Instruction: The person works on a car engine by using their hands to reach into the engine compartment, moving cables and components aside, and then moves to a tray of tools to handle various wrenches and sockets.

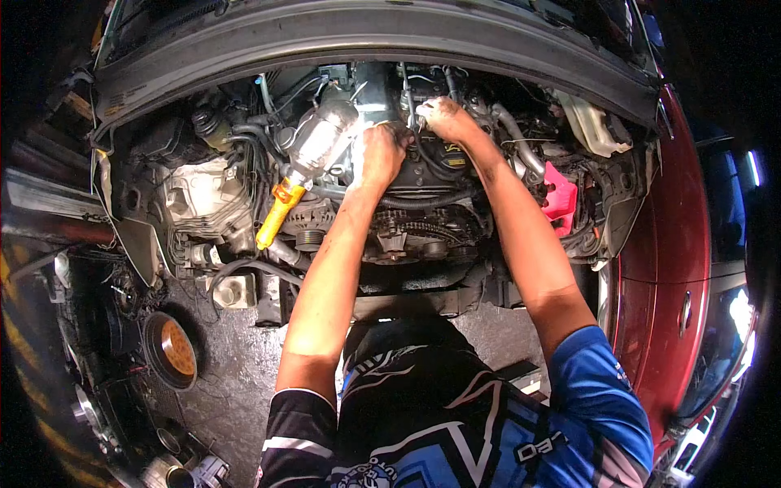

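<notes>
Both arms reach forward over the open engine bay of a car. My left hand [381, 154] is closed, its fingers curled at the near edge of the engine's top; what they grip is hidden. My right hand [449, 120] sits a little farther in and to the right, fingers bent and pressed together beside a thin upright hose [407, 85]. Whatever is in that pinch is too small to make out. Below the hands lies the dark engine cover [423, 172]. A lit work lamp with a yellow handle [281, 213] leans just left of my left hand.
The raised hood [374, 39] spans overhead. A bright pink-red plastic piece [560, 198] rests at the bay's right side. On the wet floor at left stands a round pan with orange contents [146, 351]. A dark red car [663, 301] is close on the right.
</notes>
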Motion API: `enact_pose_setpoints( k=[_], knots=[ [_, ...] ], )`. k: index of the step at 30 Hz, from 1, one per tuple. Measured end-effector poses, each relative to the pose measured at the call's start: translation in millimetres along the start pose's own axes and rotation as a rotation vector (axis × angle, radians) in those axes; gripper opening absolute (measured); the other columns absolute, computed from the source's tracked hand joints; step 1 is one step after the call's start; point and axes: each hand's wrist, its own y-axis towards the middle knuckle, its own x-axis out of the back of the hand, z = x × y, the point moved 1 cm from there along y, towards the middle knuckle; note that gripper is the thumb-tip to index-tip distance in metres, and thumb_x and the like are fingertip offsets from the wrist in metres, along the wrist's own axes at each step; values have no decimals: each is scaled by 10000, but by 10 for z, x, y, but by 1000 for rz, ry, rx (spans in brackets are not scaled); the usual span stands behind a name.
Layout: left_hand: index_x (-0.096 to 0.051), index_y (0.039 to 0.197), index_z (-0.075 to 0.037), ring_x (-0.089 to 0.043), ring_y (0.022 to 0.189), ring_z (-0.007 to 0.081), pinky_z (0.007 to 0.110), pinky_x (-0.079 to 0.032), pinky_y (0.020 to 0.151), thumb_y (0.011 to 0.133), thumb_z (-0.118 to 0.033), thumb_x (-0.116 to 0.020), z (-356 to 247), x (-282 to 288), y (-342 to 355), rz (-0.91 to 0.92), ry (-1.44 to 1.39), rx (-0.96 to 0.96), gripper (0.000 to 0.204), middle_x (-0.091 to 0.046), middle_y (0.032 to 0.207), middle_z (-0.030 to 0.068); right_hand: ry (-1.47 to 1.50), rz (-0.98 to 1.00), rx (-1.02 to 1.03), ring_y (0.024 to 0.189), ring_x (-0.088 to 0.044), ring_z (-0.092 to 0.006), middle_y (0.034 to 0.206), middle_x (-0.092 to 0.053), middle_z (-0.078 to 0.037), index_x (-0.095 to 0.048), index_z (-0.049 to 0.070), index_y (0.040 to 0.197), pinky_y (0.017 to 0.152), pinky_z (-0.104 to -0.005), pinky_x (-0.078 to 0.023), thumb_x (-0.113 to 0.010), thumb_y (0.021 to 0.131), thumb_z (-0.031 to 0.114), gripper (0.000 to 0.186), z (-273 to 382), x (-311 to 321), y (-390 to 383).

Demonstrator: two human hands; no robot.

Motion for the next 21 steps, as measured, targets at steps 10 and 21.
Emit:
enact_pose_setpoints(
  k=[10,21],
  knots=[
    [-765,923,-69,-672,836,376,445,-502,805,821,-279,-748,95,30,25,-61,-30,-23,235,-715,871,199,327,-441,-234,965,-633,-375,993,-663,-184,-620,65,1006,873,-444,-511,-477,896,189,218,256,66,-197],
    [-763,917,-58,-650,842,406,480,-484,835,821,-362,-747,24,63,-36,-35,18,-2,319,-697,846,240,97,-244,-100,1052,-617,-382,1109,-657,-211,-648,17,1061,938,-441,-491,-466,931,194,285,267,133,-271]
  ],
)
